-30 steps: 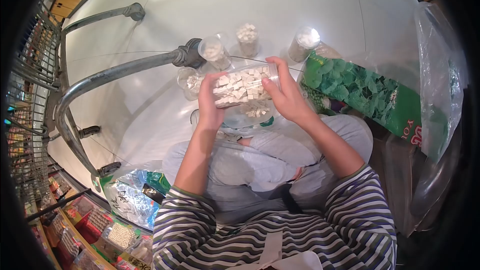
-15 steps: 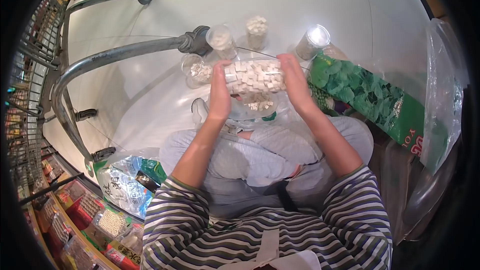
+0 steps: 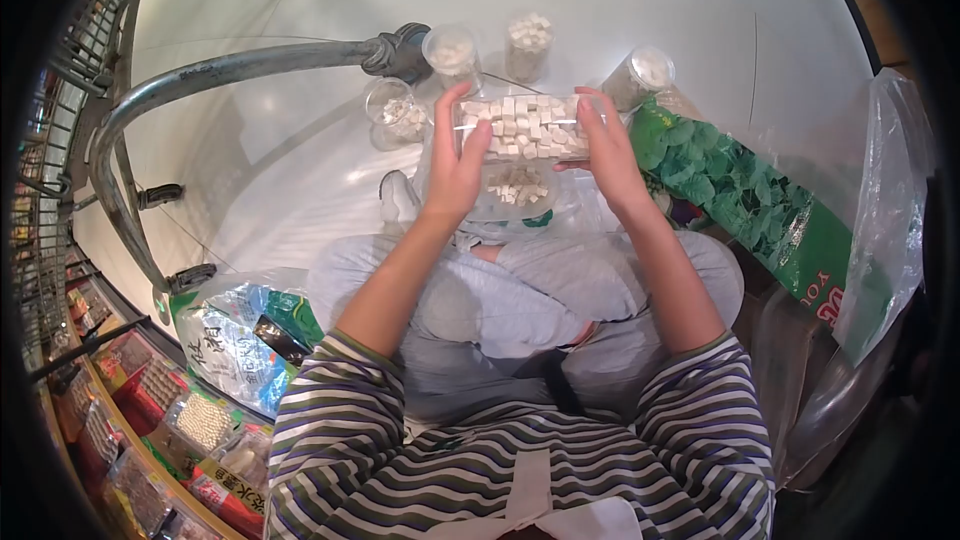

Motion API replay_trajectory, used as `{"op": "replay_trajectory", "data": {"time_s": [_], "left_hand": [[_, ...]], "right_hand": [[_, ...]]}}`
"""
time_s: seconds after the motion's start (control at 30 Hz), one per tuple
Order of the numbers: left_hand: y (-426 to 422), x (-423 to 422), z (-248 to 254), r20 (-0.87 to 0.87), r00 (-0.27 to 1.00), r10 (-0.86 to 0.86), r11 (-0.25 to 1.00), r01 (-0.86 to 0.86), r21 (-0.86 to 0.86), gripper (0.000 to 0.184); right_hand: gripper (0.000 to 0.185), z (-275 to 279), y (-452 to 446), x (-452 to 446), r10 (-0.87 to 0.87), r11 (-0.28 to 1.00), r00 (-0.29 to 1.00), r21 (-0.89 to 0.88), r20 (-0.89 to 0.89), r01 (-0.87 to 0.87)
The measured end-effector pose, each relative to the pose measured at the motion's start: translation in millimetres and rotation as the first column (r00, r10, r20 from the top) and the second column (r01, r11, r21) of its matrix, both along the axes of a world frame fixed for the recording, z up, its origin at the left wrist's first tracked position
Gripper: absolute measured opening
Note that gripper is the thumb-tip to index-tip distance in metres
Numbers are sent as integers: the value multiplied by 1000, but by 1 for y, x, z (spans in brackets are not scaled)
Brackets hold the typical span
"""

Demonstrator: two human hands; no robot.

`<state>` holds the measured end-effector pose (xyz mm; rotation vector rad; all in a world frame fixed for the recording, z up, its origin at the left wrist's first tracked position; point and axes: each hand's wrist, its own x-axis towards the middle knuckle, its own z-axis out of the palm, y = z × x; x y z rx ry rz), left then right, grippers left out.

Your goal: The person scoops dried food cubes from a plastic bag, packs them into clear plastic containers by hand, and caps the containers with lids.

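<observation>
Lying on its side in the air is a clear plastic jar [image 3: 525, 127] packed with white cubes. My left hand [image 3: 456, 162] grips its left end and my right hand [image 3: 612, 155] its right end, both with thumbs on the near side. Below the jar, more white cubes [image 3: 518, 185] lie in clear plastic in front of my crossed legs. A clear tub [image 3: 398, 118] holding some cubes stands left of my left hand. Beyond the jar stand two full tubs, one [image 3: 452, 55] nearer and one [image 3: 528, 48] farther. Another filled tub [image 3: 640, 78] leans beyond my right hand.
A metal cart frame [image 3: 240, 82] with wheels reaches in from the left. At right lies a green printed bag [image 3: 735, 185] beside clear plastic wrap [image 3: 882, 210]. A printed plastic bag [image 3: 245, 345] sits near my left knee, next to shelves of packaged goods [image 3: 203, 422].
The jar has turned in my hands, so its cubes lie differently, and it has risen slightly. My thumbs have come round onto its near side.
</observation>
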<state>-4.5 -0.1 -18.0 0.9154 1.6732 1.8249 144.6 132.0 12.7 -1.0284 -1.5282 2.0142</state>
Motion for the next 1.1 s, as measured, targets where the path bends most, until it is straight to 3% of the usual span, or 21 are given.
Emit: {"op": "replay_trajectory", "data": {"time_s": [0.1, 0.17, 0.23, 0.33, 0.37, 0.4, 0.43, 0.47, 0.5, 0.53, 0.57, 0.6, 0.67, 0.73, 0.77, 0.8, 0.83, 0.9, 0.93, 0.97, 1.1], "left_hand": [[2, -10, -6, 81, 996, 26, 998, -20, -67, 47], [-1, -13, 9, 531, 845, -63, 994, 102, -45, 45], [0, -18, -5, 690, 720, -73, 972, 206, -111, 44], [5, -10, -13, 521, 853, 45, 982, 59, -180, 44], [6, -10, -13, 7, 998, 68, 994, -67, -84, 45], [7, -9, -9, -500, 855, 136, 991, -120, 65, 47], [6, -10, -5, -499, 857, 129, 992, -114, 59, 47], [6, -13, 0, -35, 999, 6, 991, -10, -136, 49], [5, -19, 3, 452, 891, -38, 953, 169, -253, 51], [4, -36, -7, 730, 677, -91, 892, 381, -242, 52], [3, -31, -23, 732, 676, -88, 895, 376, -240, 52], [6, -23, -42, 535, 845, -17, 959, 166, -231, 52], [9, -19, -45, 309, 948, 81, 985, -28, -172, 52], [10, -17, -20, -380, 918, 114, 992, -128, -11, 55], [10, -20, -6, -379, 919, 110, 992, -125, -15, 55], [9, -28, 9, 261, 965, -20, 957, 94, -275, 55], [5, -36, 15, 803, 596, 21, 852, 409, -326, 55], [-2, -40, -19, 860, 506, -67, 825, 513, -237, 57], [0, -32, -33, 362, 928, -85, 929, 205, -307, 57], [2, -30, -45, -280, 960, 27, 984, -76, -163, 57], [9, -32, -11, -434, 900, -41, 976, -57, -210, 61]], "right_hand": [[52, -1, -5, 4, 74, 992, 996, 103, 48, -78], [52, -5, -10, 3, 50, 619, 997, 785, -59, 15], [54, -10, -7, -3, 68, 623, 997, 782, -30, -19], [59, -13, 3, -7, 6, 975, 994, 219, 110, -30], [59, -7, 7, -3, -3, 976, 994, 216, 108, -20], [59, 1, 9, 1, 34, 999, 998, -17, 57, -33], [60, 4, 9, 3, 63, 967, 998, -248, -1, -61], [60, 0, 10, 3, 79, 995, 997, -57, 6, -79], [60, -12, 12, 1, 82, 995, 997, -57, 8, -82], [60, -22, 12, -4, 18, 817, 998, 574, 58, -48], [60, -28, 14, -2, 11, 584, 997, 810, 70, -64], [59, -28, 15, -3, -53, 281, 997, 959, 55, -38], [60, -1, 12, 1, 142, 975, 969, 142, 201, -172], [59, 7, 17, 5, 165, 984, 965, 39, 204, -176], [57, 8, 19, 5, 206, 979, 957, -55, 206, -198], [57, -4, 18, 2, 209, 978, 955, -56, 209, -202], [58, -19, 13, -3, 87, 868, 986, 476, 140, -144], [59, -29, 15, -1, 39, 499, 999, 866, 17, -34], [60, -13, 17, 0, 92, 849, 992, 513, 90, -126], [61, -1, 18, 2, 161, 986, 979, 27, 126, -165], [62, -8, 24, 6, 308, 939, 912, -241, 272, -246]]}}
